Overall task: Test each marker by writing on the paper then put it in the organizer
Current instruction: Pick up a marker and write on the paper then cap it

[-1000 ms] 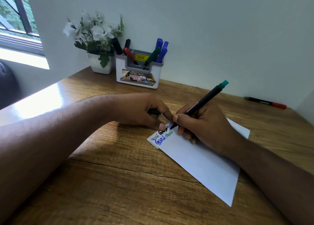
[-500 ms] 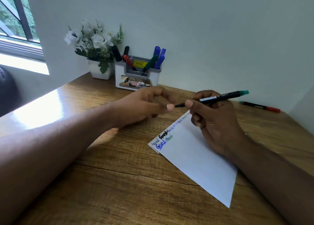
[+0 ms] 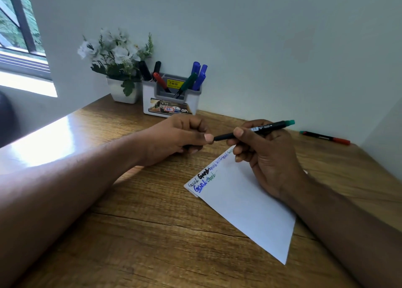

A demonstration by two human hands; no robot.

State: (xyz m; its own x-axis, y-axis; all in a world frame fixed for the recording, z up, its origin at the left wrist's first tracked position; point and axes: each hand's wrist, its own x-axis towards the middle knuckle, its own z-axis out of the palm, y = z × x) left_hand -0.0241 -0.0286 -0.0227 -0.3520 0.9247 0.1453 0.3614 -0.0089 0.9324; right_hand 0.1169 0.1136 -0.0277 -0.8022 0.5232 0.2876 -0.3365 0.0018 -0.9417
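I am holding a black marker with a green end (image 3: 256, 131) in my right hand (image 3: 269, 155), fingers wrapped around the barrel, thumb on top, the marker lying almost level just above the middle of the frame. My left hand (image 3: 180, 137) is closing on the marker's left end, thumb and curled fingers pinched at the tip; I cannot tell whether a cap is inside that grip. Both hands are hovering over the upper corner of the white paper (image 3: 245, 202), which is lying at a slant on the wooden desk (image 3: 152, 244), with black, blue and green scribbles along its upper left edge. The white organizer (image 3: 171, 100) is standing against the wall in the upper middle of the frame, holding black, red, green and blue markers. Touching its left side is sitting a white pot of white flowers (image 3: 117, 61). A red-capped marker (image 3: 325, 137) is lying on the desk at the right, near the wall, well apart from the paper
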